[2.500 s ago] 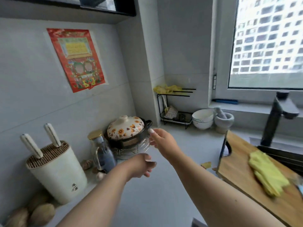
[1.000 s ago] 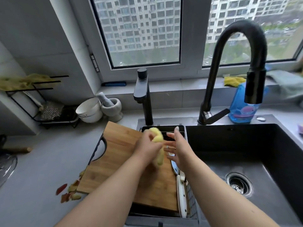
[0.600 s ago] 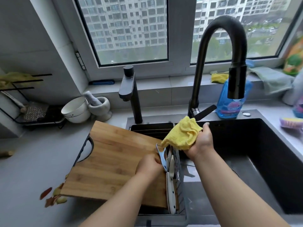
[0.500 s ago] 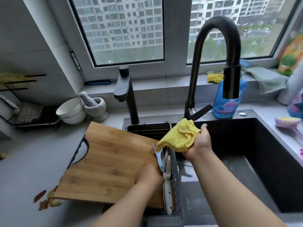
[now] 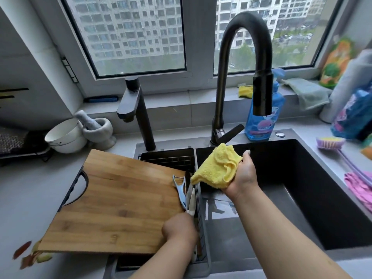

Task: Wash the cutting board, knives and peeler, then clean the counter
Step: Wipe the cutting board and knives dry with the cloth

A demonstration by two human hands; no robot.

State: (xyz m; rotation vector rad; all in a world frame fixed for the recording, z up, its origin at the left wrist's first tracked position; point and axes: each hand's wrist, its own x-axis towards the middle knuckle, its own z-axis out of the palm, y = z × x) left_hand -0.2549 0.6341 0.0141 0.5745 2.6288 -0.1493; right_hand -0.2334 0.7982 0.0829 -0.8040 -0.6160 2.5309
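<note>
Right hand (image 5: 242, 174) had a full grip on the yellow cloth (image 5: 216, 168); left hand (image 5: 179, 230) curled around the knives (image 5: 192, 200) beside the cutting board (image 5: 120, 200). Best to lift handles slowly, blades away.

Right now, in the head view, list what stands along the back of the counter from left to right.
White bowls → stone mortar with pestle → short black tap → tall arched black faucet → blue soap bottle → yellow-and-pink brush head.
</note>
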